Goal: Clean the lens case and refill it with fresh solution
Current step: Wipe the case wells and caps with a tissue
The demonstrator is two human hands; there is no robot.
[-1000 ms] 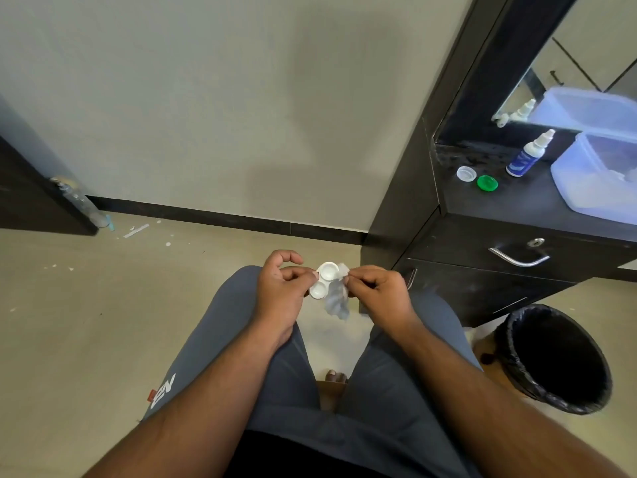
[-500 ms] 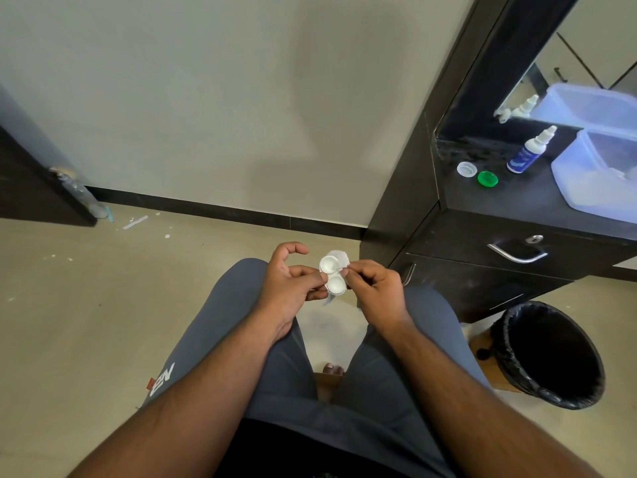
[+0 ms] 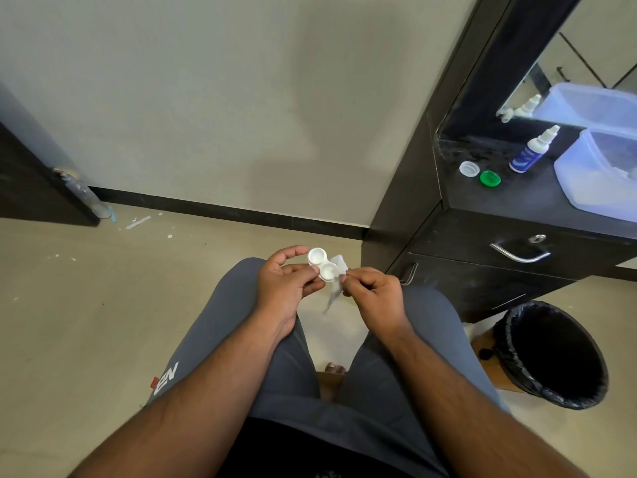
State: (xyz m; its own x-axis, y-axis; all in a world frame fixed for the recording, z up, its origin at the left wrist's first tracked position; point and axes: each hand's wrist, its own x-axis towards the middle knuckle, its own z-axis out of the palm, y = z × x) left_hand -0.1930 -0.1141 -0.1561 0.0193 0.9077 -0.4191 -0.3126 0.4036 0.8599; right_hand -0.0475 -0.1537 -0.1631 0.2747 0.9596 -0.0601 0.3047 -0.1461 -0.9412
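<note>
I hold a white two-well lens case [image 3: 322,263] above my knees, both wells uncapped and facing up. My left hand [image 3: 287,282] pinches its left side between thumb and fingers. My right hand [image 3: 370,291] pinches a thin white tissue [image 3: 336,270] against the nearer well; a strip of it hangs down between my hands. On the dark dresser top at the right lie a clear white cap [image 3: 469,168] and a green cap [image 3: 490,178], and a solution bottle [image 3: 532,150] with a blue label and white nozzle stands upright behind them.
A translucent plastic tub [image 3: 599,174] sits on the dresser [image 3: 517,201] right of the bottle, under a mirror. A black-lined bin [image 3: 548,353] stands on the floor by my right knee. Drawer handles [image 3: 518,255] face me. A dark door edge is at far left.
The case has turned in my left hand and risen slightly. The tissue in my right hand shifted from hanging beside the case to pressing at the nearer well.
</note>
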